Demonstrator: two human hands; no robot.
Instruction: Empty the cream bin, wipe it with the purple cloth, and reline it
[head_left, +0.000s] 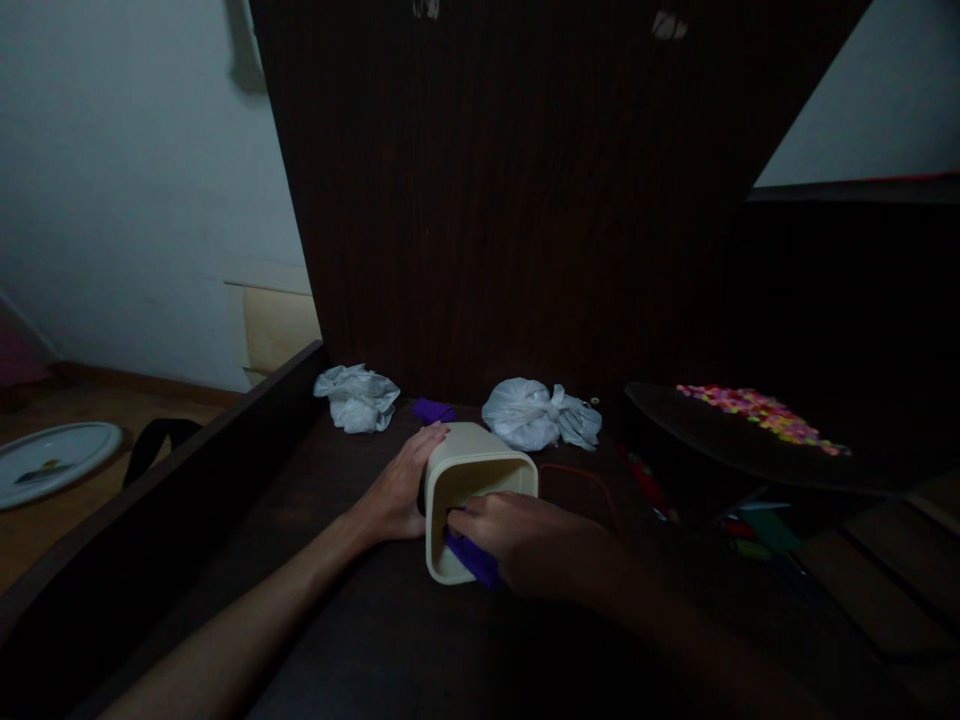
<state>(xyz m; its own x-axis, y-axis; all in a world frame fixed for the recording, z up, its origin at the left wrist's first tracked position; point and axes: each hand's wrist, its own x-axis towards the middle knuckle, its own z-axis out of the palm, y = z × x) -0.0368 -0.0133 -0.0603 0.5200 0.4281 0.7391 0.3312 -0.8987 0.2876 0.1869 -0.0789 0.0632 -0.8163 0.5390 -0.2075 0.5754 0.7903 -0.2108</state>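
Observation:
A cream container [480, 445] lies on its side on the dark wooden surface [337, 620], its open mouth facing me. My left hand [405, 487] holds it from the left, fingers over its upper edge and thumb lower down. Closed around a purple cloth [474, 560], my right hand [499, 530] reaches into the mouth, with the cloth against the inner wall near the lower rim. Part of the right fingers is hidden inside. Behind the container lies another purple piece [433, 410].
Two crumpled white plastic bags [360, 398] [536, 412] rest near the dark back panel [510, 200]. Right of them, a dark board [697, 430] bears small colourful pieces [765, 415]. A raised wooden edge [187, 480] runs along the left. A white oval lid [60, 462] lies on the floor.

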